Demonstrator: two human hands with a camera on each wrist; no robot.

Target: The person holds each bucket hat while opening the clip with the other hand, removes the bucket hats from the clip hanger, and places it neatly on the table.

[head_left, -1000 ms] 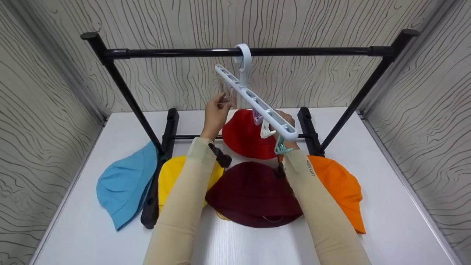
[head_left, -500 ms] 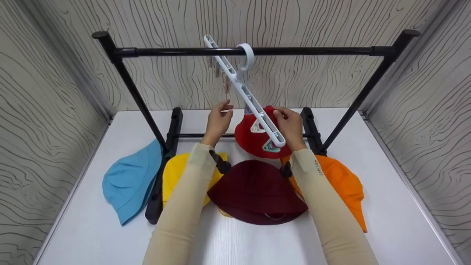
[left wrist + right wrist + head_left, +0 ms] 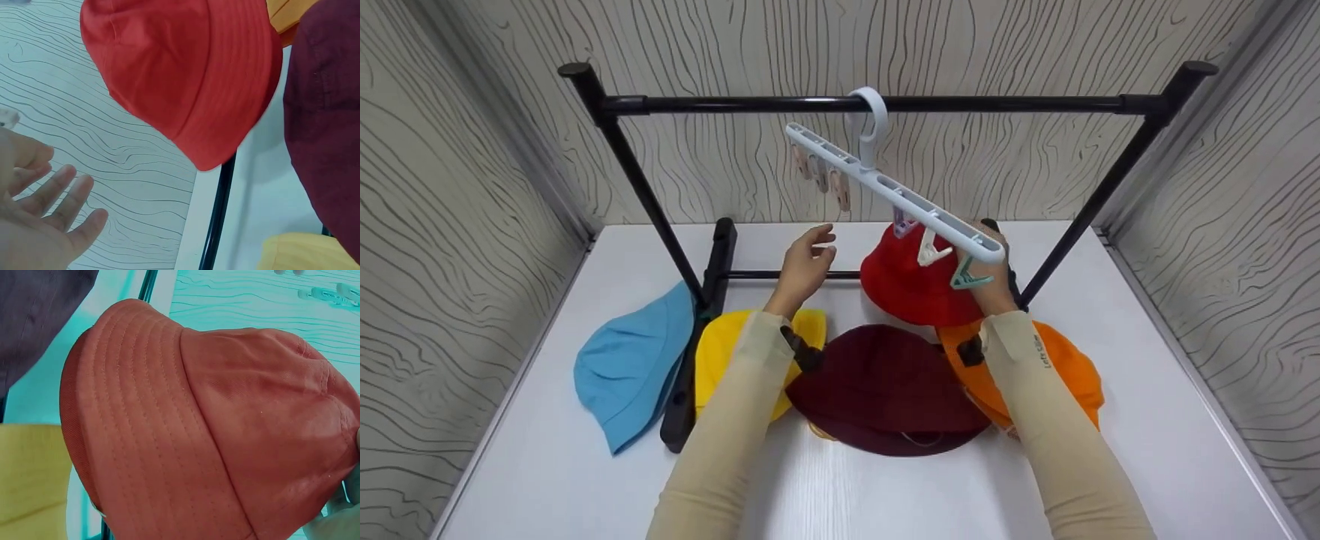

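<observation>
A red bucket hat (image 3: 911, 281) hangs above the table, brim downward, below the near half of a pale clip hanger (image 3: 919, 201). My right hand (image 3: 996, 251) pinches the top of its crown and is partly hidden by the hanger and a green clip (image 3: 969, 276). In the right wrist view, fingers (image 3: 337, 520) show at the crown's edge. White (image 3: 931, 249) and lilac clips (image 3: 901, 223) dangle in front of the hat. My left hand (image 3: 804, 268) is held in the air left of the hat, fingers loosely bent and holding nothing; pinkish clips (image 3: 840, 189) hang above it.
The hanger hooks over the black rail (image 3: 735, 105) of a stand. On the table (image 3: 840, 495) lie a maroon hat (image 3: 889, 390), a yellow hat (image 3: 724, 352), an orange hat (image 3: 1065, 367) and a blue hat (image 3: 630, 367). Patterned panels (image 3: 720, 52) enclose the table.
The hanger swung round and back on its hook. My right hand and the red hat have shifted right. My left hand has dropped away from the hanger's far clips.
</observation>
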